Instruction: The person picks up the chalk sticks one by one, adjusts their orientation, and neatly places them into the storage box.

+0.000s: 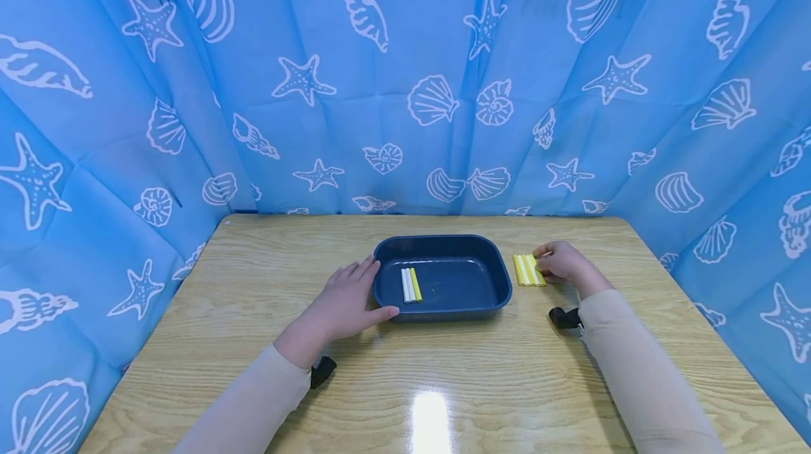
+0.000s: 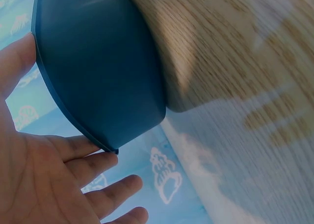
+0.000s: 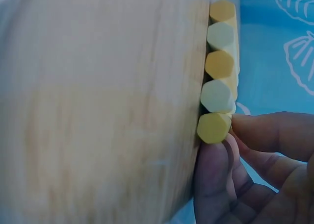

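Observation:
A dark blue tray (image 1: 456, 310) stands on the wooden table; inside, near its left end, two white chalk sticks (image 1: 406, 286) and one yellow chalk stick (image 1: 415, 285) lie side by side. My left hand (image 1: 338, 303) rests at the tray's left end with fingers spread, thumb and fingertips touching the rim (image 2: 64, 109). Right of the tray is a flat row of several yellow and white chalk sticks (image 1: 524, 271). My right hand (image 1: 564, 265) pinches the rightmost yellow chalk stick (image 3: 214, 128) of that row, its fingertips (image 3: 245, 126) against the upper edge and thumb at its side.
A blue curtain (image 1: 393, 123) with white shell and starfish prints hangs behind and along both sides of the wooden table (image 1: 304, 250). Black wrist devices (image 1: 564, 318) sit under both wrists, close over the tabletop. A bright light reflection (image 1: 431, 419) shows at the table's front.

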### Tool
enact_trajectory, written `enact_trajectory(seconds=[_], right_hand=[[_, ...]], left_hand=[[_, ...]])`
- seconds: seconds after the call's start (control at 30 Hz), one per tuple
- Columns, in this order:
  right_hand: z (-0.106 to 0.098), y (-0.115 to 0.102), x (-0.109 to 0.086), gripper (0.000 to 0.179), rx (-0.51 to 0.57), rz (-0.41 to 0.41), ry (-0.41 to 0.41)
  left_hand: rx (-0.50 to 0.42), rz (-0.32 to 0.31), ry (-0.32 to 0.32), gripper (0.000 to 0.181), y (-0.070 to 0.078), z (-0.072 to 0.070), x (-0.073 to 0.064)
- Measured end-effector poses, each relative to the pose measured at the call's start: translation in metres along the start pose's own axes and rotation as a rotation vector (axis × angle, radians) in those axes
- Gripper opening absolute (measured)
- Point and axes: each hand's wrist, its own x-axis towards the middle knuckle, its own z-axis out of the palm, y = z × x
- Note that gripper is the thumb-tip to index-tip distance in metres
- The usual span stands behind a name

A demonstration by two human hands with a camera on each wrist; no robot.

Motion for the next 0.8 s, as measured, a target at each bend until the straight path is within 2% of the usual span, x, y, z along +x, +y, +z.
enact_trajectory(seconds=[0.8], right_hand=[[-0.0009, 0.0019, 0.002, 0.045, -0.14, -0.009, 0.041]], left_hand=[[0.009, 0.004, 0.001, 0.098, -0.0014, 0.0013, 0.0011]])
